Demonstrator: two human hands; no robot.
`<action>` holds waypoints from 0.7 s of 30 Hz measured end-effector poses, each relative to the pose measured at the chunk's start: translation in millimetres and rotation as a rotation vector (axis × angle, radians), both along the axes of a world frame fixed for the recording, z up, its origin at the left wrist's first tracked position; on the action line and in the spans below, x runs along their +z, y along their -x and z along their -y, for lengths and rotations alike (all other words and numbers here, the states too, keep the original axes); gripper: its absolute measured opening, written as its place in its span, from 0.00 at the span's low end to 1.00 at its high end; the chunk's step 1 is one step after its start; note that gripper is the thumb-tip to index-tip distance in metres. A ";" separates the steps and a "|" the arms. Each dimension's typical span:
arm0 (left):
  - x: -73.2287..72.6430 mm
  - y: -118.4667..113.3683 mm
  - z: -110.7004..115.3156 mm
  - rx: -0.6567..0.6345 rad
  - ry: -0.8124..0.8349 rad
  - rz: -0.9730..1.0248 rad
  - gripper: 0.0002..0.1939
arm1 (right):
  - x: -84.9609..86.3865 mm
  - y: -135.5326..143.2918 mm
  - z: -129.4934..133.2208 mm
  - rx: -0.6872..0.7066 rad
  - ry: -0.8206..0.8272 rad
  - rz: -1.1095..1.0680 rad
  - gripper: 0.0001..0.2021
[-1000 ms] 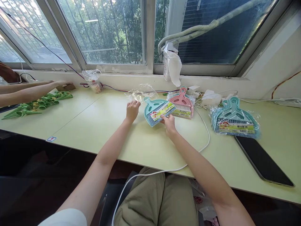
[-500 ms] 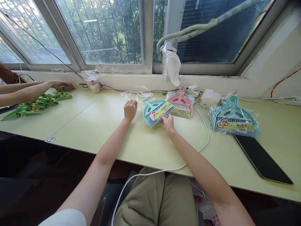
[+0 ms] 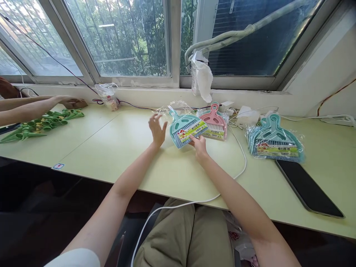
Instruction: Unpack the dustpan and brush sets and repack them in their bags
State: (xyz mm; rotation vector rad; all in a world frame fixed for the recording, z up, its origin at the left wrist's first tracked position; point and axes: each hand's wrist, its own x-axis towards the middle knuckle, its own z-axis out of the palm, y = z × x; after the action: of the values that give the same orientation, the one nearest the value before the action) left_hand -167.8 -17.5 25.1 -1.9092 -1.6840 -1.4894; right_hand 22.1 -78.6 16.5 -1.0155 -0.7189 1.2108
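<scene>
Clear, glossy, crinkled film here on the teal dustpans (image 3: pixel 274 131); smooth plastic on the pink dustpan (image 3: pixel 213 118); phone screen (image 3: pixel 308 185) glossy black; trousers (image 3: pixel 183 237) matt cloth.

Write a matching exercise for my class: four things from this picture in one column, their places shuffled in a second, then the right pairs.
1. teal plastic dustpan-and-brush set
2. black smartphone
3. pink plastic dustpan
4. rolled green cone-shaped pieces

A. beside another person's forearms
B. behind the right hand, nearer the window
C. gripped in the right hand
D. lying flat, just in front of the stacked, clear-wrapped teal sets

Pairs: 1-C, 2-D, 3-B, 4-A
</scene>
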 end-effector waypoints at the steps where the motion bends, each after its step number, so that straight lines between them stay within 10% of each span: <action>1: 0.3 0.7 -3.3 0.068 0.004 0.156 0.24 | 0.9 0.1 0.4 0.006 -0.003 -0.006 0.07; 3: 1.9 3.0 -11.9 0.050 0.121 0.476 0.28 | 2.7 0.8 1.5 0.013 -0.009 -0.011 0.09; 10: 1.4 -4.6 -20.3 -0.886 0.689 0.890 0.38 | 5.7 3.2 2.7 0.045 -0.043 -0.031 0.10; 21: -2.8 -13.1 -2.7 -1.060 0.910 0.809 0.23 | 0.1 2.1 -1.9 -0.038 -0.065 -0.058 0.10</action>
State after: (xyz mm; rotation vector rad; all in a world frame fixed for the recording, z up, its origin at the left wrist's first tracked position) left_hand -154.7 -14.8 22.3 -3.3747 -1.9274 -2.3299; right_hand 20.0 -76.7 16.6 -0.9332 -0.6863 1.1720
